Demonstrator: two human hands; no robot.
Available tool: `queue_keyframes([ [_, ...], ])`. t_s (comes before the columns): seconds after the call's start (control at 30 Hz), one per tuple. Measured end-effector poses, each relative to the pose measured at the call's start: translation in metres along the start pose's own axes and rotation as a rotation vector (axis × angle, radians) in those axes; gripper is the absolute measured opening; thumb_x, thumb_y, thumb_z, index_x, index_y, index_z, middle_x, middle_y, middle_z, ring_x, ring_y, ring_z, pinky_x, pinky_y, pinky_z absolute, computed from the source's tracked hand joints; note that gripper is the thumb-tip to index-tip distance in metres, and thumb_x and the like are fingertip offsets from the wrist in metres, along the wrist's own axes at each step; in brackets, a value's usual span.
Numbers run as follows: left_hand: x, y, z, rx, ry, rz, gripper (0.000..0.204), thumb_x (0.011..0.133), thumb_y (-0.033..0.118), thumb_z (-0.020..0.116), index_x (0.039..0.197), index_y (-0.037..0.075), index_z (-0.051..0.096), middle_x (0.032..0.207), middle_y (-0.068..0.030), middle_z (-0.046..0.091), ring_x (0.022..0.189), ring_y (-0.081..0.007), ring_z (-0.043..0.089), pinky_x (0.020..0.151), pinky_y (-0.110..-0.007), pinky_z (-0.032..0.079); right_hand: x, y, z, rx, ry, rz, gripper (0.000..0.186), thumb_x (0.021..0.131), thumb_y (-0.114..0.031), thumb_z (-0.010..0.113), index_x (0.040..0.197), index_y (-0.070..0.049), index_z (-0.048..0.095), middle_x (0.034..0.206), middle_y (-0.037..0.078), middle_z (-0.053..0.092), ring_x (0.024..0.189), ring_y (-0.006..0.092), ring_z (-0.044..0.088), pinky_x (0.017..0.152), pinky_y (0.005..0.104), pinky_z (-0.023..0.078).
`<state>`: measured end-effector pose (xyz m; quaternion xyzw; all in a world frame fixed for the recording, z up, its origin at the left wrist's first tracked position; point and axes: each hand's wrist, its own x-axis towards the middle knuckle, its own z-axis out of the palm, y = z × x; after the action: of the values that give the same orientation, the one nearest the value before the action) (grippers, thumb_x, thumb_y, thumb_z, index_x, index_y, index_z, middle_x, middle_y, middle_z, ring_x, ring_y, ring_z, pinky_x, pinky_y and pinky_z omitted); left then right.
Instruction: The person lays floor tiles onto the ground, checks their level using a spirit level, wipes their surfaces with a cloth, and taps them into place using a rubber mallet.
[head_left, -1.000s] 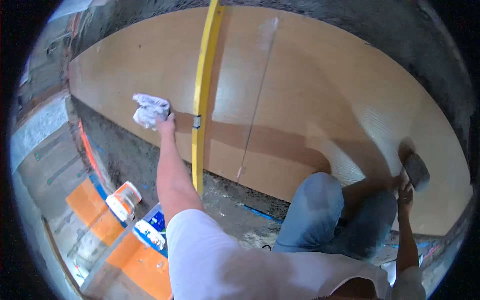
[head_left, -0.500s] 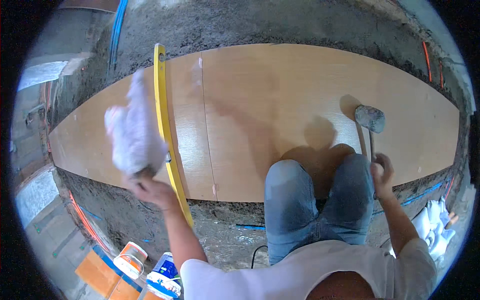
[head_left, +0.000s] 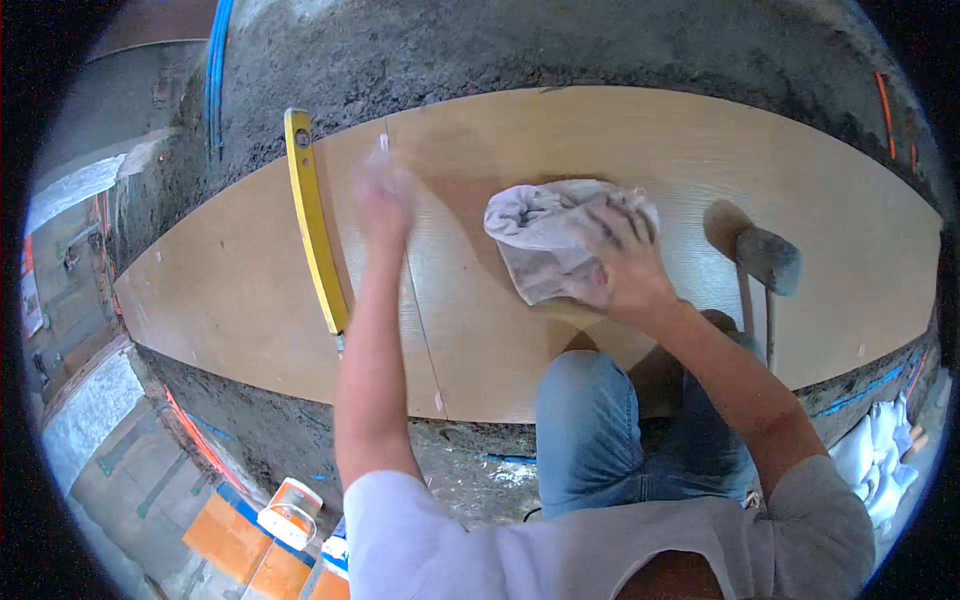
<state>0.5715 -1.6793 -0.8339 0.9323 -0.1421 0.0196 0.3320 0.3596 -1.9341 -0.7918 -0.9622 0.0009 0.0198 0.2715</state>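
Over a bunched, stained white rag (head_left: 535,225), my right hand (head_left: 628,262) is closed, its fingers curled on the cloth's right side. My left hand (head_left: 385,205) hovers at the far end of the seam between two wood-look tiles (head_left: 480,350), beside a small pale clip (head_left: 384,142). Motion smears its fingers. A yellow spirit level (head_left: 318,230) lies left of that hand, across the tile. On the right, a grey-headed mallet (head_left: 768,262) rests by my knee with no hand on it.
Rough grey mortar (head_left: 450,55) borders the tiles. Blue conduits (head_left: 216,75) run at the far left. A white bucket (head_left: 290,508) stands at lower left near orange tiles (head_left: 225,535). Crumpled white cloth (head_left: 872,455) lies at lower right.
The rag has passed from my left hand to my right, which has let go of the mallet. My left hand has moved right to the seam. The view has shifted slightly.
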Motion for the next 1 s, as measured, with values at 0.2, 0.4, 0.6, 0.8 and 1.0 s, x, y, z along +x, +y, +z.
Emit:
queue_keyframes([
  [0.2, 0.026, -0.114, -0.060, 0.863, 0.348, -0.482, 0.038, 0.081, 0.031, 0.064, 0.105, 0.002, 0.059, 0.108, -0.0179, 0.061, 0.107, -0.0361, 0.053, 0.088, -0.043, 0.042, 0.007, 0.020, 0.059, -0.013, -0.100, -0.037, 0.056, 0.065, -0.029, 0.074, 0.118, -0.022, 0.055, 0.132, 0.012, 0.039, 0.123, 0.0365, 0.034, 0.102, 0.0565, 0.026],
  [0.4, -0.033, -0.156, -0.110, 0.623, -0.063, -0.697, 0.041, 0.085, 0.036, 0.058, 0.105, 0.001, 0.058, 0.096, -0.0219, 0.063, 0.092, -0.0376, 0.060, 0.079, -0.044, 0.046, 0.018, 0.038, 0.076, -0.010, -0.025, -0.021, 0.057, 0.058, -0.029, 0.077, 0.111, -0.027, 0.057, 0.121, 0.005, 0.042, 0.118, 0.0317, 0.036, 0.098, 0.0576, 0.025],
  [0.6, -0.064, -0.153, -0.134, 0.793, -0.121, -0.761, 0.040, 0.085, 0.031, 0.059, 0.107, -0.002, 0.057, 0.102, -0.0238, 0.061, 0.096, -0.0382, 0.059, 0.082, -0.044, 0.046, 0.014, 0.042, 0.085, 0.022, -0.032, -0.006, 0.056, 0.058, -0.029, 0.076, 0.110, -0.029, 0.056, 0.120, 0.004, 0.043, 0.117, 0.0321, 0.037, 0.097, 0.0598, 0.025],
  [0.8, 0.058, -0.111, -0.064, 0.494, -0.013, 0.139, 0.028, 0.084, 0.017, 0.062, 0.109, 0.006, 0.061, 0.102, -0.0140, 0.059, 0.100, -0.0299, 0.055, 0.085, -0.038, 0.046, 0.015, 0.043, 0.083, -0.036, -0.024, -0.038, 0.055, 0.056, -0.029, 0.076, 0.108, -0.028, 0.057, 0.119, 0.004, 0.046, 0.115, 0.0322, 0.039, 0.096, 0.0587, 0.026],
  [1.0, 0.145, -0.102, -0.008, 0.474, -0.500, 0.149, 0.019, 0.082, 0.015, 0.061, 0.100, 0.012, 0.068, 0.097, -0.0099, 0.061, 0.092, -0.0292, 0.058, 0.079, -0.038, 0.048, 0.016, 0.043, 0.083, -0.043, -0.013, -0.036, 0.046, 0.056, -0.027, 0.071, 0.101, -0.025, 0.058, 0.113, 0.002, 0.049, 0.110, 0.0287, 0.042, 0.095, 0.0545, 0.026],
])
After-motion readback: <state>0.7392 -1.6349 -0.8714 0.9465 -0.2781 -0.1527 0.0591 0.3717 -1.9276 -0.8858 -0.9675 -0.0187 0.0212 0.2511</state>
